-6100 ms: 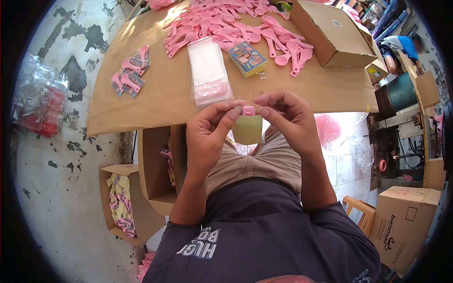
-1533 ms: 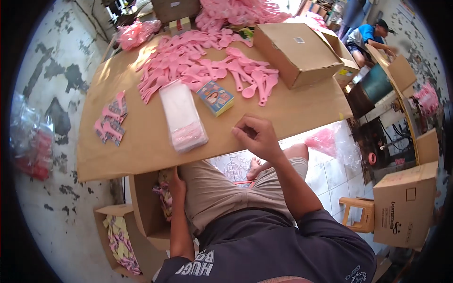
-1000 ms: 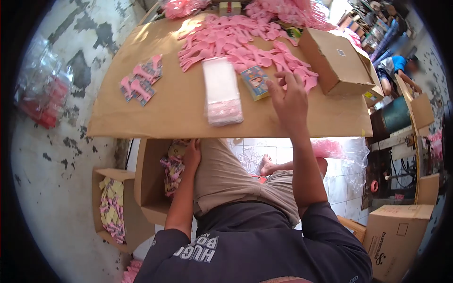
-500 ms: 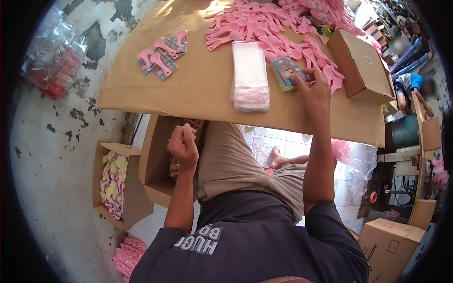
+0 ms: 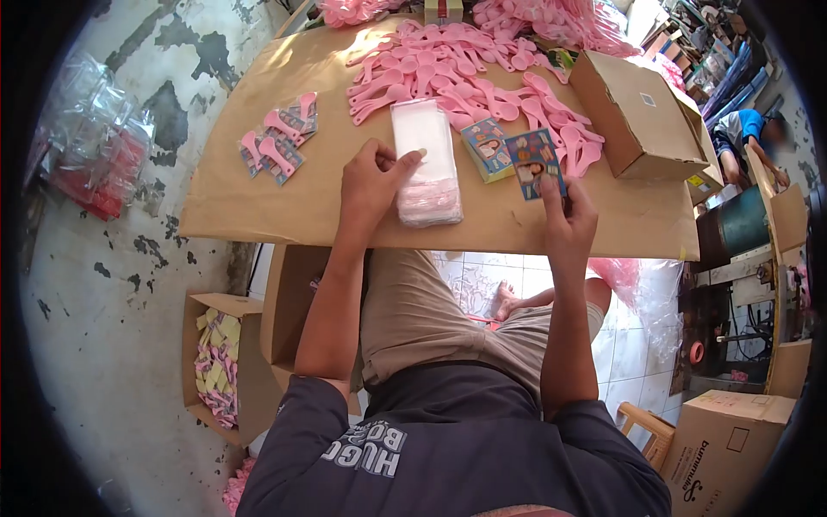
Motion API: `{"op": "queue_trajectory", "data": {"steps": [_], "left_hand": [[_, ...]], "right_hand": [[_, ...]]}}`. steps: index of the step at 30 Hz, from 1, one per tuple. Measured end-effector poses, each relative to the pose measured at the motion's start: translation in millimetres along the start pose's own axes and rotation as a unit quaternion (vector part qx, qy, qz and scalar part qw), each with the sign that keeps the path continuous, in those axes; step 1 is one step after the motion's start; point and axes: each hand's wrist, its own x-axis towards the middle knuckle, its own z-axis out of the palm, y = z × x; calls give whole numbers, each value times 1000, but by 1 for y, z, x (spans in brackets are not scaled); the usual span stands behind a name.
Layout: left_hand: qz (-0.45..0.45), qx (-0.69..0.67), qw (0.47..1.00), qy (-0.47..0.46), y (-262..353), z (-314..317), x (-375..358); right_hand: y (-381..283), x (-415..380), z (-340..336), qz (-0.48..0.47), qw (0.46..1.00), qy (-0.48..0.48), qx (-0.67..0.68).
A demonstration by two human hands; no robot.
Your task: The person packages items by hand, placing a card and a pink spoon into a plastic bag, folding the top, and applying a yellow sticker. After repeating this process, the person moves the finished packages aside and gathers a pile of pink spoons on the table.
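Note:
My right hand pinches a small blue printed card between thumb and fingers, raised just beside a stack of similar cards. On the cardboard tabletop lies a stack of clear plastic bags, pinkish at its near end. My left hand is at the left edge of the bags, thumb stretched over them and fingers bent, with nothing seen in it. Beyond the bags spreads a pile of pink plastic spoons. To the left lie several cards with pink spoons on them.
A cardboard box stands on the table's right side. Open boxes with packed pieces sit at lower left. Plastic bags hang on the left wall. Another person sits far right. A printed carton stands at lower right.
My left hand has risen from above the box below the table to the bag stack. My right hand has lifted one card off the card stack and drawn it nearer me.

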Motion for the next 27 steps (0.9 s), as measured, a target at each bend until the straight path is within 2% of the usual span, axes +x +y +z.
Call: {"op": "queue_trajectory", "data": {"steps": [2, 3, 5, 6, 8, 9, 11, 12, 14, 17, 21, 24, 26, 27], "left_hand": [[46, 10, 998, 50, -7, 3, 1], [46, 15, 998, 43, -9, 2, 3], [-14, -44, 998, 32, -11, -4, 7], [-13, -39, 999, 34, -13, -3, 8], [0, -162, 986, 39, -26, -3, 10], [1, -158, 986, 45, -32, -4, 13], [63, -63, 988, 123, -46, -6, 18], [61, -61, 988, 126, -43, -9, 16], [43, -198, 975, 95, -35, -9, 11], [40, -224, 970, 87, -45, -7, 15], [48, -226, 971, 62, -36, -9, 13], [19, -174, 984, 29, -29, -15, 8], [33, -99, 990, 93, -19, -17, 4], [35, -100, 990, 96, -20, -16, 5]], "right_hand": [[11, -12, -6, 52, 994, -12, 93], [14, -15, -9, 59, 994, -8, 95], [17, -16, -13, 38, 997, -31, 67], [17, -15, -14, 38, 996, -30, 72], [16, -12, -14, 17, 996, -52, 65], [16, -11, -13, 15, 996, -55, 71], [17, -11, -13, 21, 993, -58, 99], [17, -11, -13, 22, 993, -60, 101], [18, -11, -15, 26, 992, -64, 109], [18, -11, -15, 40, 990, -61, 124], [18, -11, -18, 38, 987, -66, 140], [17, -12, -19, 52, 987, -75, 129], [18, -12, -17, 51, 987, -72, 132], [17, -12, -17, 47, 987, -72, 133]]}}
